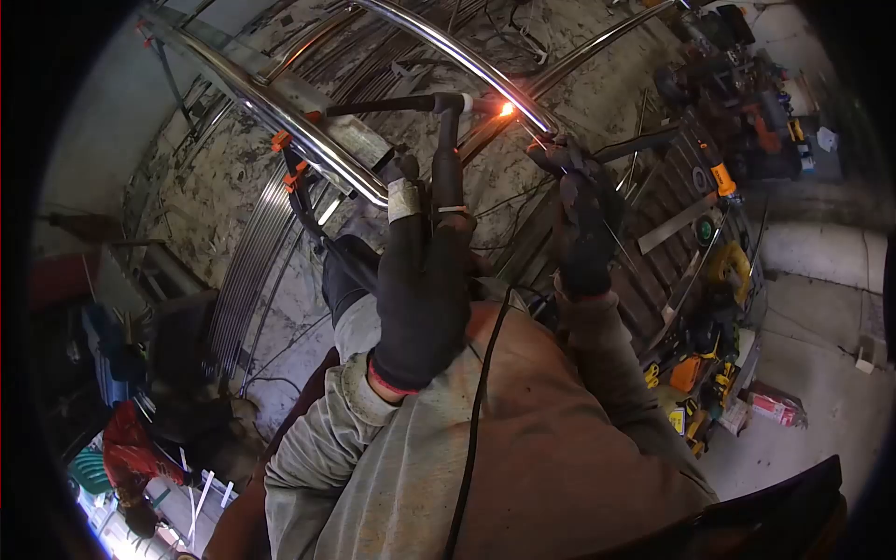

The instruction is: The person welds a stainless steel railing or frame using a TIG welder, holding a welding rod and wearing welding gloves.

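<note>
My left hand (422,303), in a dark glove with a white-wrapped fingertip, is closed around the handle of a TIG welding torch (448,163). The torch's pale nozzle points right, toward a bright orange glow (507,109) at a joint on a shiny curved metal tube (448,47). Right of it, my right hand (586,224), also gloved, grips a thin filler rod (611,233) whose upper end slants toward the glow. Its fingers are partly dark and hard to separate. Another polished tube (308,140) ends close to my left fingertips.
Orange-tipped clamps (289,163) hang beside the left tube. A bundle of thin metal tubes (247,271) lies on the stained floor. At right stand a slatted metal rack (653,243), an orange-bodied power tool (721,175) and yellow tools (733,266). A black cable (481,392) crosses my torso.
</note>
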